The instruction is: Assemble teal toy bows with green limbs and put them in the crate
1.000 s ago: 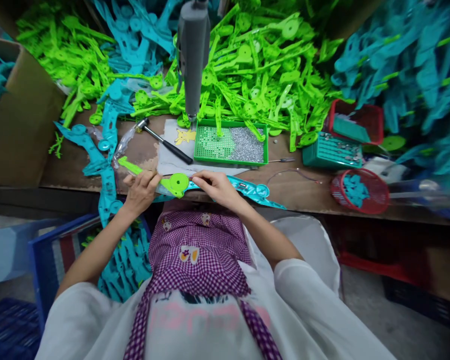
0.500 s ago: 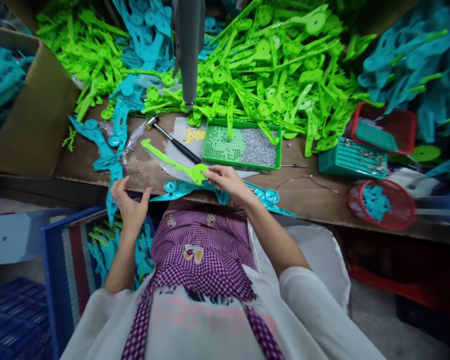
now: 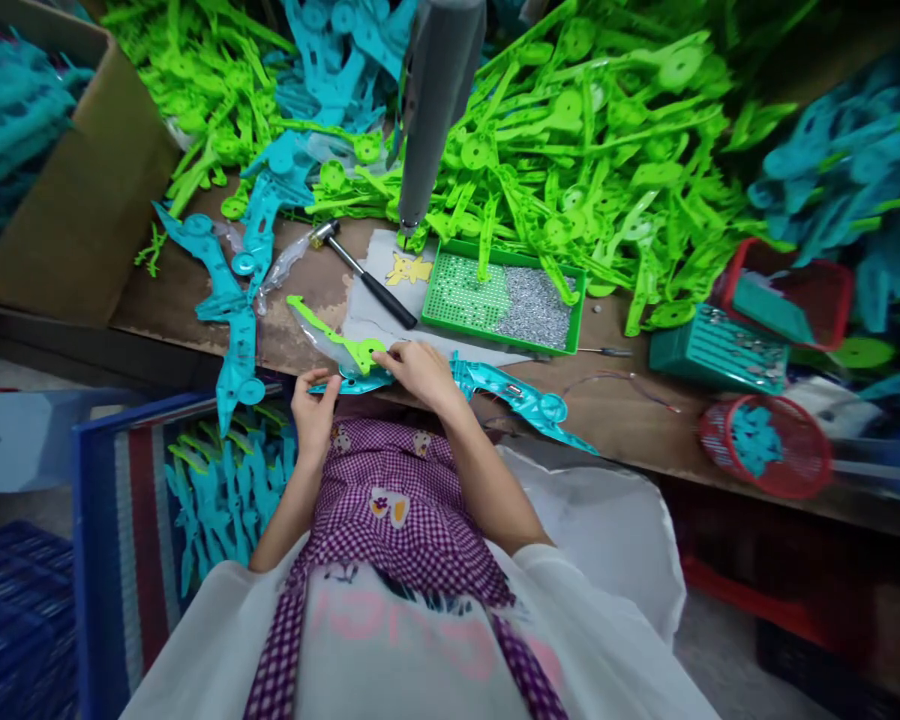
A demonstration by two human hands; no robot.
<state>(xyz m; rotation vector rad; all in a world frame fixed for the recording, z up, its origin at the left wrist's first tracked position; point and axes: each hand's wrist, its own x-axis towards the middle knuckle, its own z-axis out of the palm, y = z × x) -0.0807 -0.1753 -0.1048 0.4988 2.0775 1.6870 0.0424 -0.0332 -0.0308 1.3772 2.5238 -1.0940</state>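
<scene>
Between the thumb and fingers of my right hand (image 3: pixel 425 376) is the round end of a green plastic arm (image 3: pixel 360 352), its thin hooked end pointing up and left. Below it, a long blue plastic part (image 3: pixel 521 393) lies along the table's front edge, its middle covered by my right hand. My left hand (image 3: pixel 315 410) is closed at the left tip of this blue part, thumb and fingers pinched there. Left of it, more blue plastic parts (image 3: pixel 236 345) lie linked or overlapping.
A hammer (image 3: pixel 379 290) lies beside a green tray (image 3: pixel 576 318) of small metal pieces. Above hangs a grey tool (image 3: pixel 439 120). Heaps of green parts (image 3: pixel 540 150) fill the back. A teal box (image 3: pixel 712 350) and red basket (image 3: pixel 787 480) stand right; a cardboard box (image 3: pixel 82 190) stands left.
My left hand has moved right to the left end of the blue part and closed. My right hand has shifted left and down with the green arm. The view has shifted slightly.
</scene>
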